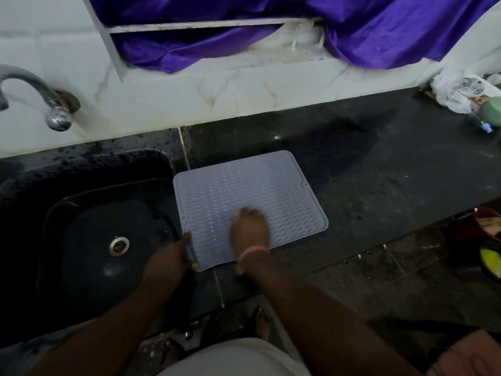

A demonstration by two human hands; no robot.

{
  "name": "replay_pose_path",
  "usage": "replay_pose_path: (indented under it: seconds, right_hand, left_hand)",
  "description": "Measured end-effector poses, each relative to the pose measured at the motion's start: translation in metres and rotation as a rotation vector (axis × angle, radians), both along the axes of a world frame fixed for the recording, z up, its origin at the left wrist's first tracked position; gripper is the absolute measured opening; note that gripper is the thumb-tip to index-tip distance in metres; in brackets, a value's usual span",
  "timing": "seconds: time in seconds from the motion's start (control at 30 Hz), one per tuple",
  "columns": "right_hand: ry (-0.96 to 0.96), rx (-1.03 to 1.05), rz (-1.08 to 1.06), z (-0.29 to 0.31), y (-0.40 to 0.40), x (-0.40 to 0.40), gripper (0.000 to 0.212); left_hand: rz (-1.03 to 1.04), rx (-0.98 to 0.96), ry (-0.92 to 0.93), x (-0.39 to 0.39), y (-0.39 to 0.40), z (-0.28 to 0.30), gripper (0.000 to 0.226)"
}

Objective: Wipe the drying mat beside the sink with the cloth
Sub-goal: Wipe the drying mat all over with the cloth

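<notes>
Clearly the wiping is in progress, but I cannot judge how much of the drying mat (244,191) is already done. The mat lies flat on the dark bench (379,172), just beside the sink (89,240), with its left edge at the basin's rim. The right hand (250,230) presses down on the near middle of the mat and is blurred; the cloth is not visible (it may be hidden under the palm), so I cannot tell if the fingers of this hand hold anything. The left hand (170,257) pinches the near left corner of the mat, fingers closed narrowly on the edge, probably to keep it from sliding. Small bright points on the far half look like water drops, so in my judgement that part is left to wipe.

The bench is black stone and looks wet in places. Behind it is a white tiled wall with a tap (40,96), and purple fabric (352,31) hangs above.
</notes>
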State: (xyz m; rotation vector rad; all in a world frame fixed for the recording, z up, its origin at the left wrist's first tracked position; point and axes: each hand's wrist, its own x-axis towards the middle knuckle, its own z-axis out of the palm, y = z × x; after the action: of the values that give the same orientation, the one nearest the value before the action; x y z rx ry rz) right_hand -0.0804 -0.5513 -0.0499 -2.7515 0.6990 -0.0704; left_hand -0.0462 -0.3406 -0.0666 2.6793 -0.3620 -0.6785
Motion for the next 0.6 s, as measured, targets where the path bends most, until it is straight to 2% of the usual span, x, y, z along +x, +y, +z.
replay_pose_path:
  seconds: [0.1,0.17,0.23,0.33,0.43,0.5,0.6]
  right_hand:
    - [0.032,0.247,0.313,0.01,0.059,0.0,0.02]
    - [-0.004,0.489,0.292,0.021,0.055,0.001,0.02]
    - [-0.089,0.565,0.181,0.029,0.019,0.001,0.019]
    - [-0.153,0.407,-0.029,0.029,-0.071,0.005,0.019]
    - [-0.04,0.205,-0.289,0.015,-0.156,0.007,0.031]
    - [-0.007,0.108,-0.349,0.004,-0.171,0.005,0.033]
    - [0.005,0.171,-0.358,-0.004,-0.129,0.013,0.033]
  left_hand:
    - [0.001,0.003,-0.05,-0.003,0.0,0.003,0.071]
    - [0.002,-0.001,-0.021,-0.001,0.001,0.004,0.072]
    - [0.034,-0.06,0.047,0.007,0.004,0.007,0.078]
    - [0.094,-0.172,0.054,0.026,0.004,0.013,0.078]
    - [0.096,-0.169,0.13,0.036,-0.008,0.014,0.101]
    - [0.059,-0.104,0.129,0.035,-0.017,0.011,0.102]
    - [0.091,-0.084,0.072,0.032,-0.019,0.003,0.096]
